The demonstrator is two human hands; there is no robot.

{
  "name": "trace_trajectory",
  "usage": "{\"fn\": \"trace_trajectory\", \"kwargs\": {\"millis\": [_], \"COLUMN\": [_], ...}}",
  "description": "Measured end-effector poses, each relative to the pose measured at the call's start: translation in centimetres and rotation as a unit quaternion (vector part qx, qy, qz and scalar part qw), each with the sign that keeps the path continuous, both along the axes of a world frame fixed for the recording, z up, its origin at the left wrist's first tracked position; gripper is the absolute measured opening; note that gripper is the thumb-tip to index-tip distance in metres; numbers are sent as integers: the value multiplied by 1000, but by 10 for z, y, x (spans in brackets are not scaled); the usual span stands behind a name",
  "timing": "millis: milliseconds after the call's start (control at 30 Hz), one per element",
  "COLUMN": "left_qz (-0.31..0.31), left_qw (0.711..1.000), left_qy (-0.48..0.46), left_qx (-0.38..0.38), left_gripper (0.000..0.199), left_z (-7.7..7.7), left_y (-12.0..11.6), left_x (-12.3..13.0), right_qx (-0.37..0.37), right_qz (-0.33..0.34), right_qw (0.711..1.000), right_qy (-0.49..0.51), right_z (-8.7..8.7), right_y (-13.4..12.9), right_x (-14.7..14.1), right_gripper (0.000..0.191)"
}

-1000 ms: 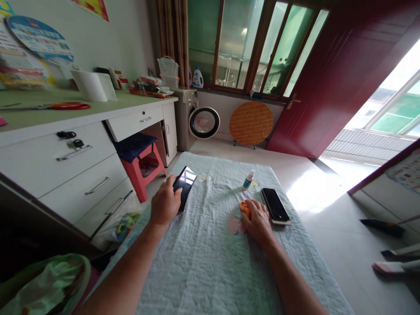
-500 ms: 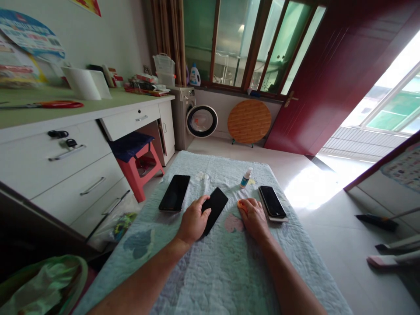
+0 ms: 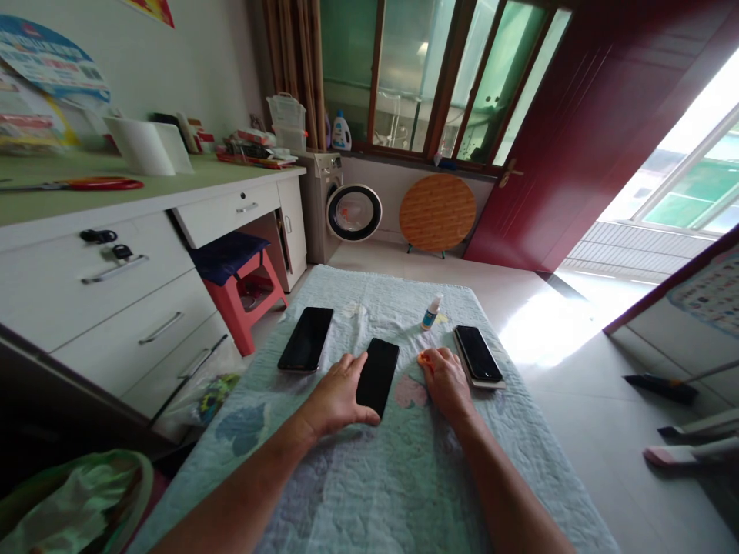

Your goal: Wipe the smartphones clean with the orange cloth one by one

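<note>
A black phone (image 3: pixel 379 377) lies at the middle of the cloth-covered table. My left hand (image 3: pixel 339 394) is at its left side, fingers spread, with the thumb at its lower edge and the fingertips by its upper left edge. My right hand (image 3: pixel 447 381) rests on the cloth, closed round an orange cloth (image 3: pixel 426 358) that shows at the fingertips. Left of my left hand lies a larger black tablet (image 3: pixel 306 339). To the right, another phone (image 3: pixel 479 354) sits on a pale flat item. A small spray bottle (image 3: pixel 431 312) stands beyond my right hand.
The table's quilted cloth (image 3: pixel 369 477) is pale blue. A red stool (image 3: pixel 245 288) and white drawers (image 3: pixel 115 285) stand at the left, with a bin (image 3: pixel 138 492) near the lower left corner. A washing machine (image 3: pixel 323 208) is behind.
My left hand has opened from its grip on the middle phone and spread along its left side. That phone now lies flatter and straighter. My right hand has hardly moved.
</note>
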State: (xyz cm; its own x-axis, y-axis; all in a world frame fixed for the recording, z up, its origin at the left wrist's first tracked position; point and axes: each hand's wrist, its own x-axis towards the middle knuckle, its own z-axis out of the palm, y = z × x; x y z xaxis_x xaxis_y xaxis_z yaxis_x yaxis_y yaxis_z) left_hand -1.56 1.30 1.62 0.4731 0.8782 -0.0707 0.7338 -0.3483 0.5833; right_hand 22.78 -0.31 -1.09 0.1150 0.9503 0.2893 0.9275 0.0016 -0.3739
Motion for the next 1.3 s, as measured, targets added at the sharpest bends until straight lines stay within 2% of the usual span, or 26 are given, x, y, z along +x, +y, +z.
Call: {"fn": "trace_trajectory", "kwargs": {"millis": [133,233,333,467,667,867,1000,1300], "left_qz": [-44,-30,0,31,29,41,31,14], "left_qw": [999,999,1000,999,998,996,996,996], "left_qy": [-1,-2,9,24,29,53,54,63], "left_qx": [-12,-9,-3,18,38,56,59,57], "left_gripper": [102,96,94,91,81,74,71,75], "left_z": [3,1,-2,-8,-13,-8,-8,-7], "left_y": [2,0,-6,-11,-11,-12,-11,-9], "left_x": [-5,-2,5,13,15,14,12,9], "right_qx": [37,71,68,60,26,14,16,3], "right_qz": [42,75,122,148,202,205,181,110], "right_qw": [995,985,976,972,970,975,981,993], "right_qy": [81,136,167,171,130,85,62,30], "right_z": [1,4,7,11,13,10,8,3], "right_y": [0,-2,-6,-10,-13,-12,-4,40], "right_x": [-5,-17,-31,-40,-41,-44,-44,-36], "right_gripper": [19,17,15,17,18,24,26,24]}}
